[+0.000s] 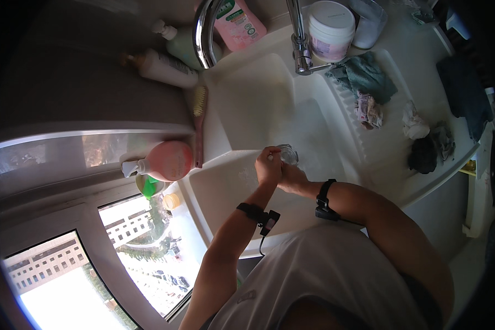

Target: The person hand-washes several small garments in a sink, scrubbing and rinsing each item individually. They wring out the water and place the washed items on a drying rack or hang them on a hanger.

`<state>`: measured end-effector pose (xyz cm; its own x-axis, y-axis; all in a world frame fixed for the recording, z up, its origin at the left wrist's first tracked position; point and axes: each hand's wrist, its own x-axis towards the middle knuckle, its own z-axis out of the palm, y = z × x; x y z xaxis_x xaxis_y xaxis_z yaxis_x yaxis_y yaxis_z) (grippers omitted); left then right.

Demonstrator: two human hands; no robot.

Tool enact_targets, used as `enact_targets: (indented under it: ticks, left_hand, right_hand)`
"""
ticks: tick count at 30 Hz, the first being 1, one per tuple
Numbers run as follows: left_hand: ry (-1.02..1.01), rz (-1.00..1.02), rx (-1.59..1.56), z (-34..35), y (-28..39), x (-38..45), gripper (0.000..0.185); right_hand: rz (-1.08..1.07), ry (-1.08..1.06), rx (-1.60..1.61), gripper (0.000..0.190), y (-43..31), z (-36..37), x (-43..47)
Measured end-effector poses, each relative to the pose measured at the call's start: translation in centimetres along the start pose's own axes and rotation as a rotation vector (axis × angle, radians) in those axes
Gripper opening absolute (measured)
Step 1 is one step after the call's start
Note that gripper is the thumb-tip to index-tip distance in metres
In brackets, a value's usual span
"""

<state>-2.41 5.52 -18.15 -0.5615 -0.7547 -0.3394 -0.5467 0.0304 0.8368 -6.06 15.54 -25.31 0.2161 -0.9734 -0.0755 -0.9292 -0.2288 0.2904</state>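
Observation:
My left hand (269,165) and my right hand (293,178) are close together over the white sink basin (214,181). A small pale bit shows at the curled fingers of my left hand; what it is cannot be told. Just beyond the fingers, a round, clear, shiny form (288,154) shows in the basin; whether it is a glass vessel or water cannot be told. Whatever lies between the palms is hidden. Both wrists wear black straps with small devices. The chrome faucet (300,53) rises at the far side of the basin.
Left of the basin lie a wooden-handled brush (199,123) and a pink pump bottle (171,161). Further bottles and a white-lidded tub (331,31) stand behind. On the ribbed drainboard at right are a teal cloth (365,76), a crumpled patterned cloth (368,110) and dark cloth (423,154).

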Motion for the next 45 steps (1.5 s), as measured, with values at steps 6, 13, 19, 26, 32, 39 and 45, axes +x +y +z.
enact_targets:
  ticks: [6,13,19,26,32,39,45]
  left_hand:
    - [-0.043,-0.287,-0.433,-2.1,0.0,1.0,0.023]
    - [-0.413,-0.254,-0.927,-5.9,3.5,0.1,0.048]
    - [-0.879,-0.111,-1.293,-7.3,5.5,0.2,0.077]
    - [-1.201,-0.131,-1.466,-4.6,6.0,-0.5,0.090]
    - [-1.124,0.219,-1.156,-6.1,7.7,0.9,0.037]
    - [-0.738,-0.122,-0.832,-8.1,9.1,-2.6,0.030]
    - [-0.927,0.282,-1.109,-8.8,10.1,-2.2,0.046]
  right_hand:
    - [0.504,-0.291,2.162,0.043,2.8,-2.2,0.6]
    - [0.411,-0.654,2.261,0.029,9.0,-8.7,-0.2]
    - [0.033,-0.762,2.949,0.020,10.2,-11.1,-2.0]
    - [-0.112,-0.668,3.335,0.027,8.4,-12.0,-3.0]
    - [0.082,-0.624,3.163,0.022,8.7,-12.5,-3.8]
    - [0.275,-0.686,2.894,0.027,9.2,-15.1,-3.8]
    - [-0.035,-0.525,3.106,0.027,9.6,-15.2,-3.4]
